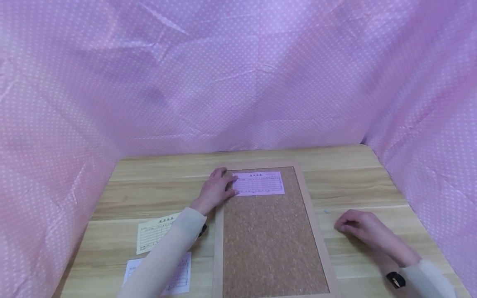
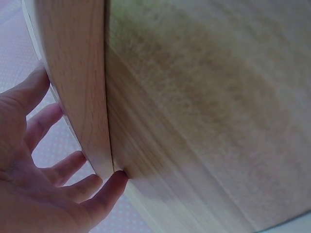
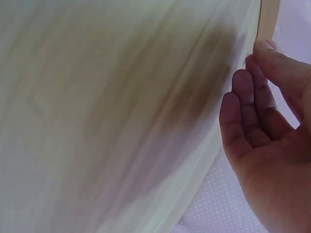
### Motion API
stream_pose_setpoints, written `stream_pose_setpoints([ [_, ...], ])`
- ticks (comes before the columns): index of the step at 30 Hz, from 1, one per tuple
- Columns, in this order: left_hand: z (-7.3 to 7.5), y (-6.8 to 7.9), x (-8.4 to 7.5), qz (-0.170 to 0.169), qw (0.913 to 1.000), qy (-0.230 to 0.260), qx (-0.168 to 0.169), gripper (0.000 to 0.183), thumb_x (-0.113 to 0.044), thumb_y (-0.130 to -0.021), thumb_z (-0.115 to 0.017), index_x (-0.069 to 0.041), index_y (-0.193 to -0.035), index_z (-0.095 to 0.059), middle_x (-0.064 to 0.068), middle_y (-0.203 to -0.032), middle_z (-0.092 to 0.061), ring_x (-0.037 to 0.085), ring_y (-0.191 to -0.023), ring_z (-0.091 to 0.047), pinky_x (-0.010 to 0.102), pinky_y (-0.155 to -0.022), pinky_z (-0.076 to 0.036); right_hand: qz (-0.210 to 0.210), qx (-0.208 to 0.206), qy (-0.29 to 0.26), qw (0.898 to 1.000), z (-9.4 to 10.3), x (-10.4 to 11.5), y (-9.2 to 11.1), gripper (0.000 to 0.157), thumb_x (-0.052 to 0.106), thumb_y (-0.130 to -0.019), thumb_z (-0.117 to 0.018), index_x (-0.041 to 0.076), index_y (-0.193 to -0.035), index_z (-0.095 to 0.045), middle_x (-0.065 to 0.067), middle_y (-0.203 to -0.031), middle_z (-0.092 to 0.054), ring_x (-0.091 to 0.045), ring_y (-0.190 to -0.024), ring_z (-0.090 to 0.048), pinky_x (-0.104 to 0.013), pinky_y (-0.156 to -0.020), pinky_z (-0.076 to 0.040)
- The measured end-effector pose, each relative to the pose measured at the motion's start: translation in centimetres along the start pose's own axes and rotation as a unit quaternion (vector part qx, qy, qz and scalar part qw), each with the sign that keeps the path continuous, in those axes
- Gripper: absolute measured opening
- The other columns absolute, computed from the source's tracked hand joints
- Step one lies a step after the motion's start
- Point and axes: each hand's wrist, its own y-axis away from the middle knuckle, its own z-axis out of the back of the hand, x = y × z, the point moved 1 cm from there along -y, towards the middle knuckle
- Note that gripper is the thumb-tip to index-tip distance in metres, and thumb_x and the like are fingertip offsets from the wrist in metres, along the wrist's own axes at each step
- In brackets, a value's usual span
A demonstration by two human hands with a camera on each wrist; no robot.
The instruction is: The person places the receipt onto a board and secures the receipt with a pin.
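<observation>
A pink printed slip (image 1: 261, 183) lies near the top of a wood-framed corkboard (image 1: 272, 244) on the table. My left hand (image 1: 216, 188) reaches over the board's upper left edge, its fingertips touching the slip's left end. In the left wrist view the spread fingers (image 2: 63, 170) lie along the wooden frame (image 2: 77, 73). Right of the board, my right hand (image 1: 367, 227) hovers just above the table with fingers loosely bent. Its thumb (image 3: 277, 60) is close to the index fingertip, with no object visible between them. A tiny pale blue-green piece (image 1: 326, 211) lies just beyond those fingertips.
A yellow printed slip (image 1: 149, 236) and a paler lilac slip (image 1: 182, 275) lie left of the board, partly under the left sleeve (image 1: 167, 252). Pink dotted cloth (image 1: 238, 82) walls in the wooden table (image 1: 149, 178) at the back and sides.
</observation>
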Motion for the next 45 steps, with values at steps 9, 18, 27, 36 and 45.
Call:
stream_pose_setpoints([
  [9,0.0,0.0,0.1,0.006,0.9999,0.008,0.001,0.054,-0.033,-0.095,-0.077,-0.017,-0.145,-0.062,0.02,-0.163,-0.032,0.039,-0.151,-0.028,0.058,-0.116,-0.033,0.015,-0.026,-0.019,0.999,-0.4,2.0,-1.4,0.035,-0.013,-0.074,-0.08,0.015,-0.095,-0.076,0.005,-0.092,-0.076,-0.008,-0.084,-0.07,-0.008,-0.08,-0.049],
  [18,-0.2,0.0,0.2,0.003,0.9999,0.011,0.005,0.055,-0.035,-0.095,-0.076,-0.017,-0.145,-0.061,0.02,-0.164,-0.031,0.04,-0.151,-0.026,0.06,-0.116,-0.033,0.042,-0.035,-0.038,0.998,-1.2,4.1,-4.0,0.035,-0.013,-0.076,-0.079,0.013,-0.099,-0.076,0.002,-0.094,-0.076,-0.013,-0.087,-0.071,-0.01,-0.084,-0.05],
  [27,-0.1,0.0,0.1,0.003,0.9999,0.011,0.007,0.055,-0.036,-0.096,-0.075,-0.017,-0.145,-0.061,0.019,-0.164,-0.031,0.038,-0.152,-0.026,0.059,-0.116,-0.034,-0.01,-0.044,-0.059,0.997,-1.8,5.9,-6.5,0.029,-0.01,-0.085,-0.076,0.013,-0.103,-0.077,0.002,-0.099,-0.077,-0.014,-0.093,-0.072,-0.01,-0.085,-0.05],
  [36,-0.2,0.0,0.3,0.001,0.9999,0.009,0.005,0.055,-0.036,-0.096,-0.075,-0.017,-0.145,-0.061,0.019,-0.164,-0.031,0.038,-0.152,-0.026,0.06,-0.115,-0.034,-0.073,-0.033,-0.067,0.995,-2.6,7.0,-9.8,0.012,0.001,-0.095,-0.072,0.009,-0.104,-0.077,0.005,-0.098,-0.076,-0.005,-0.092,-0.068,-0.019,-0.08,-0.055],
  [45,-0.2,0.1,0.4,-0.004,1.0,0.003,0.0,0.054,-0.036,-0.096,-0.075,-0.017,-0.145,-0.062,0.02,-0.163,-0.032,0.038,-0.151,-0.027,0.059,-0.114,-0.036,-0.085,-0.024,-0.089,0.992,-3.1,7.7,-12.9,0.009,0.001,-0.096,-0.071,0.005,-0.102,-0.076,0.0,-0.095,-0.076,-0.006,-0.082,-0.064,-0.022,-0.071,-0.052],
])
